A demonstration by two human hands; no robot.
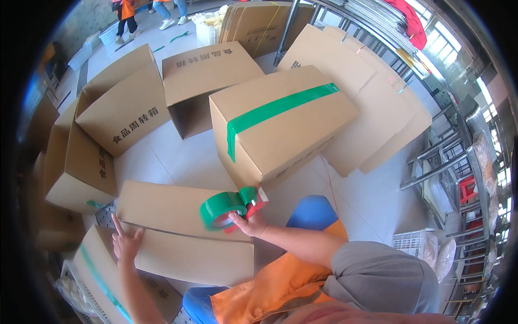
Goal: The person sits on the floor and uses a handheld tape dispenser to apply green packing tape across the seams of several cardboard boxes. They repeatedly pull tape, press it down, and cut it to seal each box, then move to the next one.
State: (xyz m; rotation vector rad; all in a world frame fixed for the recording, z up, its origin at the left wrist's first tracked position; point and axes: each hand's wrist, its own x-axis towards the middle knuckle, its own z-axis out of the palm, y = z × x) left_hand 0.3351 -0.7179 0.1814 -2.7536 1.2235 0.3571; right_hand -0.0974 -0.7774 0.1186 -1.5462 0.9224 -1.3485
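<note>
My right hand [253, 224] grips a red tape dispenser [255, 207] that carries a roll of green packing tape [221, 208]. It is held above a cardboard box [194, 253] whose two long flaps meet at a narrow seam. At the left end of that box, my left hand [126, 242] touches the flaps with its fingers spread, holding nothing. Just beyond stands another carton [283, 117] with a green tape strip [283, 106] along its top and down one end.
Open cartons [129, 105] stand at the left and behind. Flattened cardboard sheets [364, 101] lie at the right, near metal racks [437, 166]. A taped carton [97, 275] is at lower left. Two people [168, 14] are at the far top. A white basket [410, 242] sits at right.
</note>
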